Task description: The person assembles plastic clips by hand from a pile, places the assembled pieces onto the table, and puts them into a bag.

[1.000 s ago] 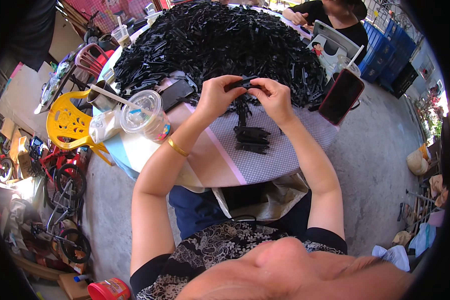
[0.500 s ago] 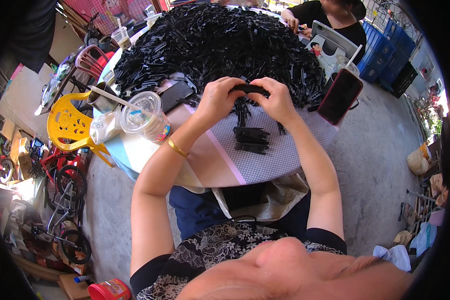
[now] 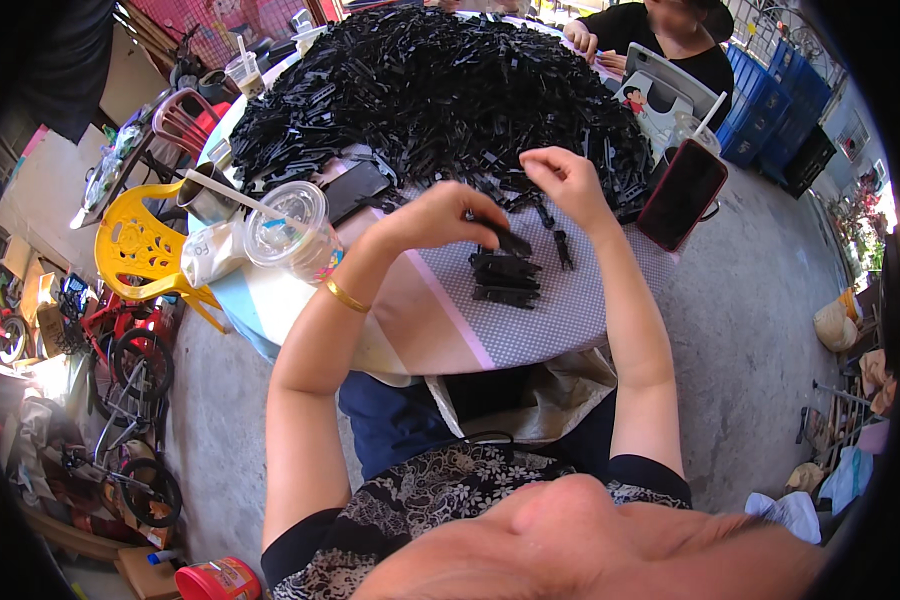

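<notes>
A large heap of small black plastic parts [image 3: 430, 100] covers the far side of the round table. My left hand [image 3: 442, 218], a gold bangle on its wrist, is closed on a black plastic piece [image 3: 511, 240]. That piece sits just above a small stack of similar black pieces [image 3: 505, 280]. Over the near right edge of the heap is my right hand [image 3: 573, 185], raised with its fingers loosely apart and nothing visible in them. Below it, a narrow black part [image 3: 563, 248] lies on the cloth.
A lidded plastic cup with a straw [image 3: 285, 230] and a dark flat tray [image 3: 355, 188] stand left of my hands. A phone [image 3: 680, 195] leans at the right edge. Across the table sits another person [image 3: 670, 40]. A yellow chair [image 3: 140, 235] is at the left.
My hands have parted. The left came down toward the stack with the black piece; the right let go of it and moved right, to the heap's edge.
</notes>
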The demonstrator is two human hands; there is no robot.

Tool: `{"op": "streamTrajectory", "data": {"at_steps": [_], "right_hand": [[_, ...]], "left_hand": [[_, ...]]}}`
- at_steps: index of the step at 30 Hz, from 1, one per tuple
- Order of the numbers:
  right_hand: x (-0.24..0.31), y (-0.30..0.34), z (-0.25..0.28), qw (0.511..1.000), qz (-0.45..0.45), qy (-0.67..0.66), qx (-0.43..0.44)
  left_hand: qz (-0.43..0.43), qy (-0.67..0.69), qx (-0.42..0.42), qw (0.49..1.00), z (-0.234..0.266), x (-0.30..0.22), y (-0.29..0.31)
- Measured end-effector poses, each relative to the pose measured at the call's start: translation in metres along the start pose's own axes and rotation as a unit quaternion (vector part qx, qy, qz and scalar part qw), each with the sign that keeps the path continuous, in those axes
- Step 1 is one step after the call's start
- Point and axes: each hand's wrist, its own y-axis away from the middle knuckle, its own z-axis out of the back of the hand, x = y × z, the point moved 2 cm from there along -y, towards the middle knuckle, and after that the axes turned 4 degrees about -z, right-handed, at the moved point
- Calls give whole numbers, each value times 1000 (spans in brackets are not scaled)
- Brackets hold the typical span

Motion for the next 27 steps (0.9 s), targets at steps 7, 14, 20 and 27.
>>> {"op": "streamTrajectory", "data": {"at_steps": [7,14,20,27], "right_hand": [[0,11,-19,921,102,357,121],[0,6,-18,934,147,324,34],[7,3,-17,986,105,125,-39],[6,4,-18,997,20,-73,-24]], "left_hand": [[-31,-224,-183,957,-9,30,-20],[-43,-403,-137,904,2,47,-25],[-52,-360,-90,927,-4,47,-27],[-86,-358,-152,917,2,53,-19]]}}
